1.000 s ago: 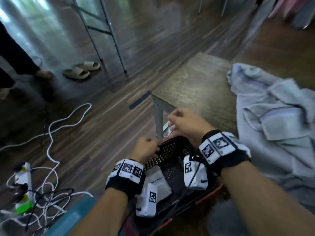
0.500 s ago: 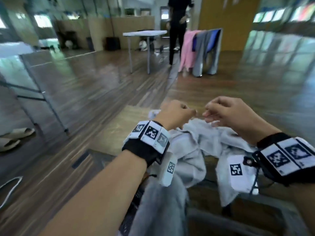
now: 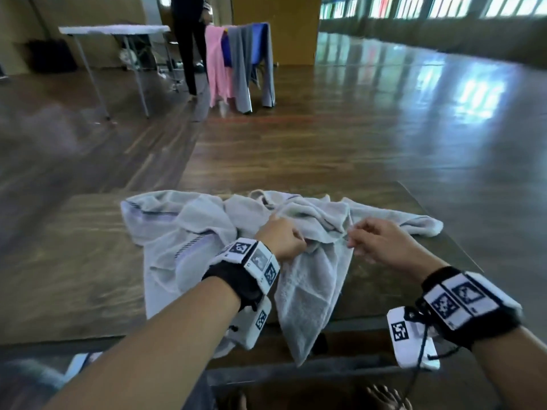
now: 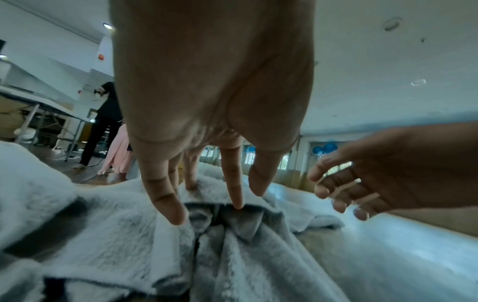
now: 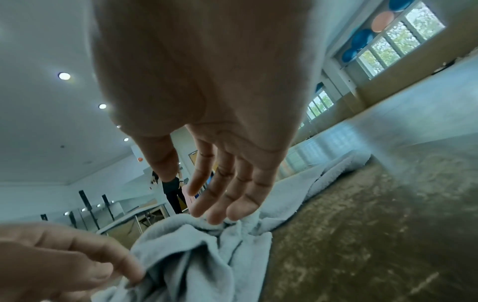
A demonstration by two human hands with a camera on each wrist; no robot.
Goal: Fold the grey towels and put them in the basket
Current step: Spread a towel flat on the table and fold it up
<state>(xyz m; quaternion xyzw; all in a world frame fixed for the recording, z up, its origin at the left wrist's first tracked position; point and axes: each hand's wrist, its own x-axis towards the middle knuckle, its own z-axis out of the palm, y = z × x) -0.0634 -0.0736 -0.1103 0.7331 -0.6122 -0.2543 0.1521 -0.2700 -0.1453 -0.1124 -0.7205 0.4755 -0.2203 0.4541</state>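
Observation:
Several crumpled grey towels [image 3: 183,232] lie heaped on the brown table [image 3: 74,276]. One towel [image 3: 310,291] hangs over the table's near edge. My left hand [image 3: 284,241] sits on the heap's middle with its fingers bent down. In the left wrist view those fingertips [image 4: 236,202] dig into a bunched fold of towel [image 4: 245,245]. My right hand [image 3: 373,241] is just to the right, fingers loose, thumb apart. Its fingertips [image 5: 220,216] touch the top of the same towel [image 5: 196,255] and hold nothing. The basket is out of view.
Bare tabletop shows left and right of the heap. Behind the table is open wooden floor. Far back stand a drying rack [image 3: 239,63] with pink, grey and blue cloths, a white folding table [image 3: 115,29] and a person in black [image 3: 189,39].
A second ago both hands were at a black basket low beside the table. They then rose holding a towel. Now they are down on the heap and the right hand has let go.

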